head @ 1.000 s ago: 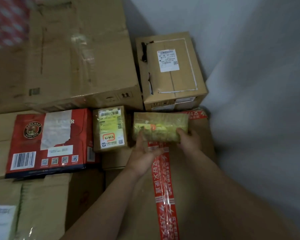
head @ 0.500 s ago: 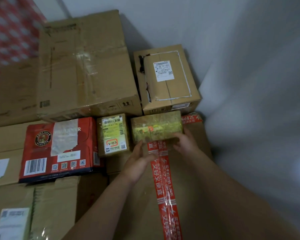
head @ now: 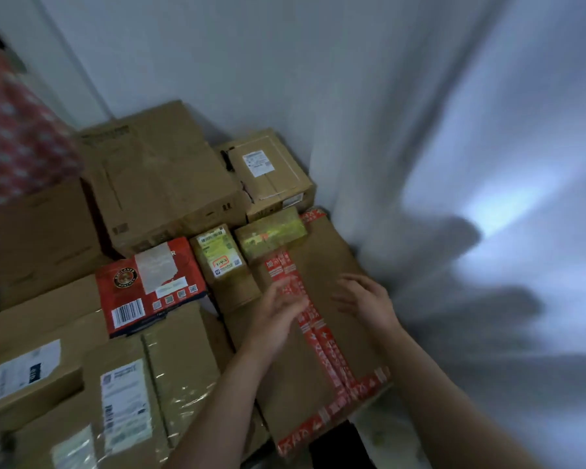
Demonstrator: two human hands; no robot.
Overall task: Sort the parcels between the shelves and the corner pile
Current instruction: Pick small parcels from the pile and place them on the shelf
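Note:
A small yellow-green taped parcel (head: 272,235) lies on the far end of a large brown box with red tape (head: 332,336) in the corner pile. My left hand (head: 278,316) and my right hand (head: 366,301) hover over that box, nearer to me than the parcel, fingers apart and holding nothing. Both hands are blurred. Left of the parcel stands another small yellow parcel with a white label (head: 219,253). A red printed carton (head: 149,282) lies further left.
Brown cartons fill the corner: a big one (head: 156,177) and a labelled one (head: 271,174) at the back against the grey wall (head: 352,79). Labelled boxes (head: 122,397) lie at the lower left. A red-and-white patterned thing (head: 11,137) is at the far left.
Both hands let go of the yellow-green parcel, which now rests on the red-taped box, and drew back toward me. The view has pulled back and tilted up.

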